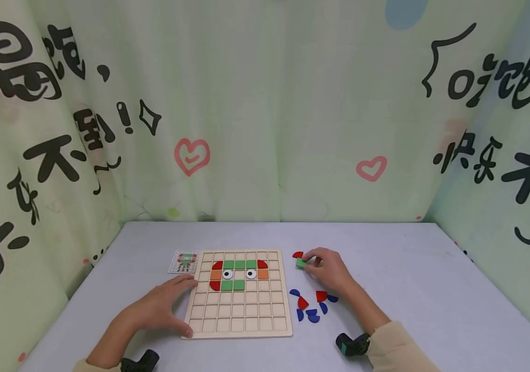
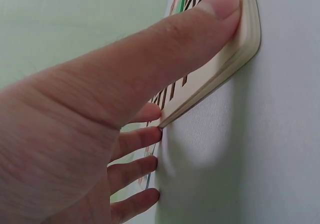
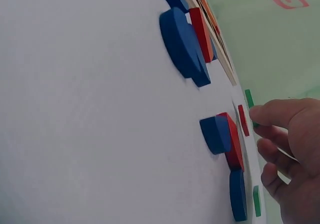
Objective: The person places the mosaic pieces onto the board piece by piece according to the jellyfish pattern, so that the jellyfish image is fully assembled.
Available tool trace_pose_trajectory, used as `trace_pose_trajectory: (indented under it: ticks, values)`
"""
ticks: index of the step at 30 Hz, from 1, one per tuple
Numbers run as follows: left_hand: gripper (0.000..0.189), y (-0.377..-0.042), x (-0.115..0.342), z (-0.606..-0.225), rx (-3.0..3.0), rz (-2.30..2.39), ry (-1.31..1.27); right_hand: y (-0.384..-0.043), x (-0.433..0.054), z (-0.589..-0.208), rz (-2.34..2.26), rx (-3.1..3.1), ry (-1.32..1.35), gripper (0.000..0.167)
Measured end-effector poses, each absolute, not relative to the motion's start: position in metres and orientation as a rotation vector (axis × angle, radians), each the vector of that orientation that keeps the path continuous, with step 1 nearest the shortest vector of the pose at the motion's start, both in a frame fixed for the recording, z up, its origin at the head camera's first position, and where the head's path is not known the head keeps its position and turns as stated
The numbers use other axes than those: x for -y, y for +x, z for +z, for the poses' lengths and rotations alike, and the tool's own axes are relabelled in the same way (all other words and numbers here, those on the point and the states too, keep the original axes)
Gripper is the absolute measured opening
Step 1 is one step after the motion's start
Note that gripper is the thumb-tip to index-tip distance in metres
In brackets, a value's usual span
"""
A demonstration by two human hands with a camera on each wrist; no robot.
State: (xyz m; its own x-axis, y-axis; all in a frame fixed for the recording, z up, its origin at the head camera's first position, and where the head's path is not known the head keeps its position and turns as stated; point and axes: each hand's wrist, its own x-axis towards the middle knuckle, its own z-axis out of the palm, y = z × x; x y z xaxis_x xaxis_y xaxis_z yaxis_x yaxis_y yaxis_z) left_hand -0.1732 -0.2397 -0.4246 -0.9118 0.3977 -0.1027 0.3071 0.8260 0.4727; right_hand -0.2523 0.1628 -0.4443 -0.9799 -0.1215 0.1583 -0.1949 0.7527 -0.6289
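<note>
Pattern-building seems underway: right hand (image 1: 329,268) pinches a green piece (image 1: 300,263) at two o'clock of the board (image 1: 262,312); left hand (image 1: 162,306), fingers apart, touches nine o'clock. Next likely: carry the piece eight-o'clockward, boardward.

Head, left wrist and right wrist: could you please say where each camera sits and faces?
Head: on the head, facing forward and down at the board; left hand and right hand show.
Left wrist: on that wrist, facing the left hand at the board's corner.
Right wrist: on that wrist, facing the right hand and blue pieces.
Shared: head and left wrist show the left hand touching the board.
</note>
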Motion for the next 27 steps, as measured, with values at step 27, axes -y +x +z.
trace_pose_trajectory:
  ticks: [27]
  values:
    - [0.108,-0.167,0.235,-0.422,-2.858,0.594,0.527,-0.231,-0.107,-0.440,1.216,2.835,0.642,0.015]
